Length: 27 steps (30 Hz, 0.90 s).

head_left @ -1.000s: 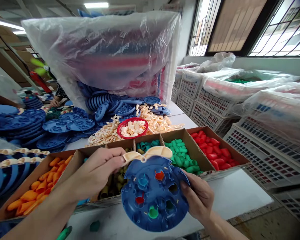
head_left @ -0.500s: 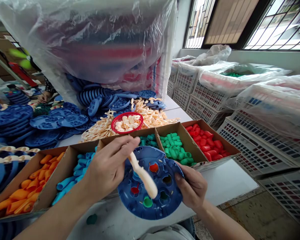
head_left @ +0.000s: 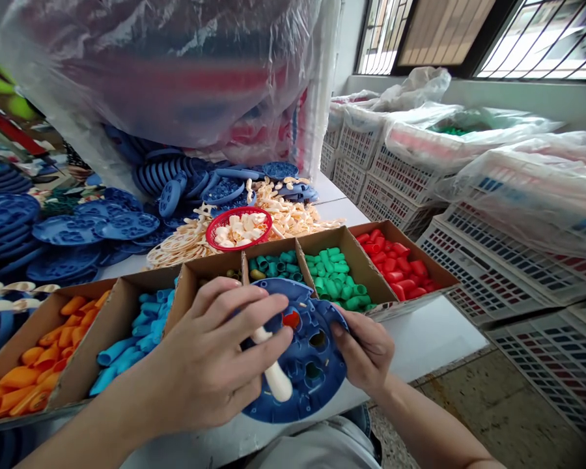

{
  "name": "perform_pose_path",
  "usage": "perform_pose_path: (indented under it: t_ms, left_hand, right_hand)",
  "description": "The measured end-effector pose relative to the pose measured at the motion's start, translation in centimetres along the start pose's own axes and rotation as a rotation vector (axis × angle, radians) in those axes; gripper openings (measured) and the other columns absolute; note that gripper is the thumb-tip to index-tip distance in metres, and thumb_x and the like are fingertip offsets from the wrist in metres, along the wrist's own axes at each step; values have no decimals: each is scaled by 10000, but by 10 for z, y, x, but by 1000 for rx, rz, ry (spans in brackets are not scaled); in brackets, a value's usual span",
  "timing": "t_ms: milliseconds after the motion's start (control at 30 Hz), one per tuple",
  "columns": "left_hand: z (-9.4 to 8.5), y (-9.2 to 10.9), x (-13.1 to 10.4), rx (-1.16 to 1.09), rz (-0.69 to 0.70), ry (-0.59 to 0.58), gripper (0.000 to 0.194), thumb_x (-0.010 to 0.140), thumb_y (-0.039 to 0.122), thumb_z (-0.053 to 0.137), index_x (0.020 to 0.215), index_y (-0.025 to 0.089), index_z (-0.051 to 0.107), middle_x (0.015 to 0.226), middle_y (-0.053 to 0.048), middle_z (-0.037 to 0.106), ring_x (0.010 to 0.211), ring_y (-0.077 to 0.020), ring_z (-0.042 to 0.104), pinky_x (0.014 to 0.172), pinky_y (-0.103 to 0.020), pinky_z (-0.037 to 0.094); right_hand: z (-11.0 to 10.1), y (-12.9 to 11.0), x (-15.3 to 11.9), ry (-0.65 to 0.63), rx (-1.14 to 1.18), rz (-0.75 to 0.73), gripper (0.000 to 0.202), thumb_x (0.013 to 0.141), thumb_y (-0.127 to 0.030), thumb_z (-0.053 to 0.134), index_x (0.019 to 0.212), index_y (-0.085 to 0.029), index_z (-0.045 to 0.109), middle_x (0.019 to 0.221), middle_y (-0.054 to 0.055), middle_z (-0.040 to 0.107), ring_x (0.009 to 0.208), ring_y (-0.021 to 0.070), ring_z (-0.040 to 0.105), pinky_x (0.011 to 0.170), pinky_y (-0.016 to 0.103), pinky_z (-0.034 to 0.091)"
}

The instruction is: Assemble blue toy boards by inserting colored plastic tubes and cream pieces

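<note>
- Shifted lower since the earlier frame, your left hand (head_left: 219, 352) spread its fingers over 1 cream piece (head_left: 277, 382) across the blue disc (head_left: 305, 391), any grip hidden.
- Your right hand (head_left: 367, 345) pinched the disc's right rim, nearer you than the divided box (head_left: 88, 335).
- You seemed to be positioning the piece; next likely called for alignment, disc steady.

Bright daylight via upper-R windows (head_left: 542, 40), plastic sheet (head_left: 176, 71) glare, some edge distort.

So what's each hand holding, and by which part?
Right hand: the blue disc, by its rim. Left hand: the cream piece, seemingly by its upper part.
</note>
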<state>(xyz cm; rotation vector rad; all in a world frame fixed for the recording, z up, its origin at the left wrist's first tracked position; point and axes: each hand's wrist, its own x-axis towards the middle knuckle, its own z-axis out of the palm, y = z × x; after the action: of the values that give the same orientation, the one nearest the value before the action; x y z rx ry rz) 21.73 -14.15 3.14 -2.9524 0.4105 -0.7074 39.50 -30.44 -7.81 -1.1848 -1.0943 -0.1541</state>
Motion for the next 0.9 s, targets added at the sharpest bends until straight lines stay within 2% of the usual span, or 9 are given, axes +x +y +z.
perform_pose_path:
  t_ms: [67,133,233,333,433,500,667,800,900]
  left_hand:
    - [-2,3,3,-17,29,-41,211,959,102,567,1098,190,698,1191,-104,711,1126,-280,575,1061,-496,391]
    - [-3,4,4,-47,46,-32,203,990,74,533,1070,170,693,1097,-93,738,1047,-252,602,1021,-460,419]
    - [-7,6,4,-128,16,38,228,1014,69,505,1161,161,653,1052,-78,750,1006,-230,623,989,-423,460]
    - [-13,7,7,-183,-170,156,230,1047,160,480,1233,186,613,958,-62,716,871,-204,626,844,-371,516]
    - [-16,1,13,-230,-429,241,130,1061,267,515,1039,251,643,737,20,573,642,-133,542,633,-283,470]
    - [-15,-6,19,-287,-493,244,159,1047,281,569,908,249,638,681,46,494,588,-96,500,581,-238,430]
    - [-7,-24,25,-508,-516,74,335,1055,292,542,752,182,635,782,10,537,688,-87,556,611,-190,448]
    - [-1,-35,20,-748,-682,-163,513,1081,477,440,660,184,461,654,35,387,567,-94,369,486,-230,327]
    - [3,-43,16,-808,-751,-307,560,1065,605,379,704,187,468,678,32,387,587,-106,342,488,-246,301]
  right_hand:
    - [-1,0,-1,15,-10,11,437,935,-127,637,1300,-345,738,967,0,817,718,184,785,648,221,631]
    - [-2,0,-1,27,-14,16,450,934,-120,633,1301,-358,737,970,-12,816,701,176,780,653,217,631]
    - [-1,-1,-1,25,-9,11,424,944,-127,633,1293,-339,746,963,0,816,681,190,777,631,231,634]
    - [3,-3,1,7,11,-2,410,956,-142,630,1299,-337,743,948,1,816,653,184,767,628,233,632]
    - [5,-5,2,-2,28,-4,450,959,-130,620,1332,-361,718,943,-15,815,657,166,763,653,221,629]
    - [5,-6,3,-5,36,-8,458,957,-123,620,1338,-359,714,927,-16,813,668,168,766,660,224,630]
    - [3,-6,3,-16,49,-17,435,959,-128,617,1335,-321,719,867,-5,804,633,165,753,607,220,620]
    - [2,-6,2,-33,57,-2,442,943,-112,620,1324,-307,726,849,-4,800,642,164,756,588,210,605]
    - [2,-6,1,-51,81,6,465,939,-111,608,1344,-314,714,819,-9,790,597,149,731,553,201,583]
